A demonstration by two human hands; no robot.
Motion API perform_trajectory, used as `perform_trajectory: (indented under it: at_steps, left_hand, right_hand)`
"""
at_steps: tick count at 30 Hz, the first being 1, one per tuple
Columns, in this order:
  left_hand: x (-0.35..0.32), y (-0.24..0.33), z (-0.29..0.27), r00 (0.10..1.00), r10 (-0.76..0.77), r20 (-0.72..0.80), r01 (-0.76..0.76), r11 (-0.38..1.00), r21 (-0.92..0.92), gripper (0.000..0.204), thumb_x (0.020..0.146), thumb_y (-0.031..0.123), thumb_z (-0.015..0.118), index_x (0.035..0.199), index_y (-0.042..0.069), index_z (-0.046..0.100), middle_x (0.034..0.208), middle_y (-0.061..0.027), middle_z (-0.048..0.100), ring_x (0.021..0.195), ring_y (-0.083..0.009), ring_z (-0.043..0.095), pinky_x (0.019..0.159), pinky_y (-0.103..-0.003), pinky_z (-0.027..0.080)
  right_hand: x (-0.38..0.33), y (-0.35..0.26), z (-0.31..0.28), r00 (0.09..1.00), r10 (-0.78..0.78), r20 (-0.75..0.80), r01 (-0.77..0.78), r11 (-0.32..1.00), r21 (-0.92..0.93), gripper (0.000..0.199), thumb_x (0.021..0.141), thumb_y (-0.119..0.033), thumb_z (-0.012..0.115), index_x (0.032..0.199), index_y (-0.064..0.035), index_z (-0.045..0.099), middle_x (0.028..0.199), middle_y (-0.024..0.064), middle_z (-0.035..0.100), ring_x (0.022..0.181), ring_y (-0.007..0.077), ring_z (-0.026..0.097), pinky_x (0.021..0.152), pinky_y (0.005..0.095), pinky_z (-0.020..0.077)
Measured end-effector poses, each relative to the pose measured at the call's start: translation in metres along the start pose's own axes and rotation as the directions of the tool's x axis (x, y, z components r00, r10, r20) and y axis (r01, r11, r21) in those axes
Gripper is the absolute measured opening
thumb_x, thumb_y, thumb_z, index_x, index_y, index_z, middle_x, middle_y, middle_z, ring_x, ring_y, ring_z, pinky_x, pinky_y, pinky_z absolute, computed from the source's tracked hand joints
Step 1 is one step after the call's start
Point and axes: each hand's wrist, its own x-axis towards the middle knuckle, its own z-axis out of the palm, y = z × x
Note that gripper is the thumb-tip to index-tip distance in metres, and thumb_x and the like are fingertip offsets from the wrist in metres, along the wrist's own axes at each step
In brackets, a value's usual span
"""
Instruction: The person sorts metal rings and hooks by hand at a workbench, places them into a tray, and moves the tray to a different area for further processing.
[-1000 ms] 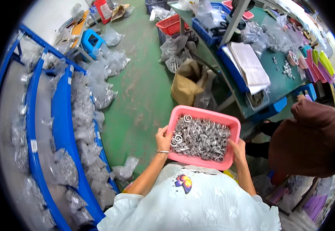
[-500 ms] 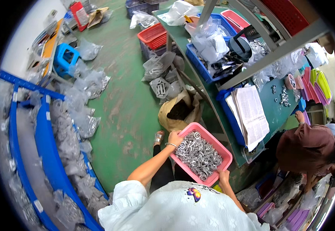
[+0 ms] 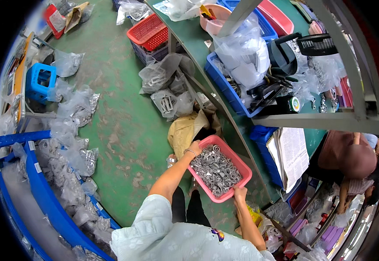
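A pink plastic basin (image 3: 247, 170), tilted in the picture, is held in front of me above the floor. It is filled with small silver metal parts (image 3: 218, 169), some of them curled. My left hand (image 3: 194, 150) is closed round its far left rim, a bracelet at the wrist. On the near right rim, my right hand (image 3: 240, 194) grips the corner with its fingers partly hidden. Just beyond the basin stands an open tan sack (image 3: 185, 130), dark inside.
A green-topped workbench (image 3: 189, 32) runs along the right, carrying a blue crate (image 3: 233, 93) and newspapers (image 3: 292, 154). Clear bags (image 3: 172, 102) and a red basket (image 3: 152, 32) stand beside it. Blue shelving (image 3: 50, 191) lines the left. People (image 3: 346, 156) are at the right.
I have moved forward, and the basin now sits slightly further left in view, still in both hands. The bench and crate appear nearer. A second person shows more at the right.
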Motion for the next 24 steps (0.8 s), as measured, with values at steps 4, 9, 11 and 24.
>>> perform_trajectory:
  at_steps: [4,9,11,24]
  left_hand:
    - [0.015,-0.049,-0.003,0.994,-0.076,-0.084,0.083,0.994,0.077,0.047,0.074,0.010,0.053,0.119,0.002,0.045,0.102,-0.0270,0.056,0.096,-0.0387,0.054,0.084,-0.041,0.044]
    - [-0.010,-0.035,-0.014,0.931,-0.008,-0.365,0.084,0.978,0.192,0.059,0.071,0.010,0.057,0.126,0.003,0.035,0.118,-0.0236,0.044,0.109,-0.0405,0.042,0.093,-0.044,0.035]
    - [-0.026,-0.039,-0.022,0.888,0.129,-0.441,-0.010,0.965,0.263,0.061,0.068,0.008,0.060,0.124,0.001,0.035,0.119,-0.0196,0.039,0.111,-0.0395,0.036,0.096,-0.045,0.031]
    - [-0.014,-0.161,-0.009,0.599,-0.690,-0.407,0.746,0.665,-0.029,0.111,0.057,0.034,0.079,0.139,0.013,0.008,0.143,-0.0151,0.013,0.128,-0.0352,0.021,0.100,-0.048,0.029]
  right_hand:
    - [0.022,-0.011,0.035,0.997,-0.047,0.069,0.058,0.985,-0.165,0.013,0.069,-0.003,0.058,0.067,0.0088,0.058,0.063,0.0113,0.058,0.053,0.0161,0.054,0.046,0.0332,0.0437]
    - [0.028,-0.019,0.083,0.991,0.088,0.097,-0.076,0.989,-0.126,0.017,0.071,-0.002,0.052,0.065,0.0135,0.055,0.060,0.0186,0.057,0.043,0.0267,0.058,0.033,0.0374,0.0468]
    - [0.024,-0.026,0.100,0.993,0.093,0.074,-0.080,0.983,-0.163,0.020,0.071,-0.002,0.050,0.065,0.0163,0.053,0.058,0.0205,0.056,0.043,0.0292,0.059,0.034,0.0386,0.0487]
    - [0.099,0.082,0.151,0.998,-0.004,-0.059,-0.013,0.959,-0.282,0.017,0.068,-0.004,0.049,0.059,0.0100,0.055,0.053,0.0150,0.056,0.048,0.0237,0.059,0.040,0.0372,0.0455]
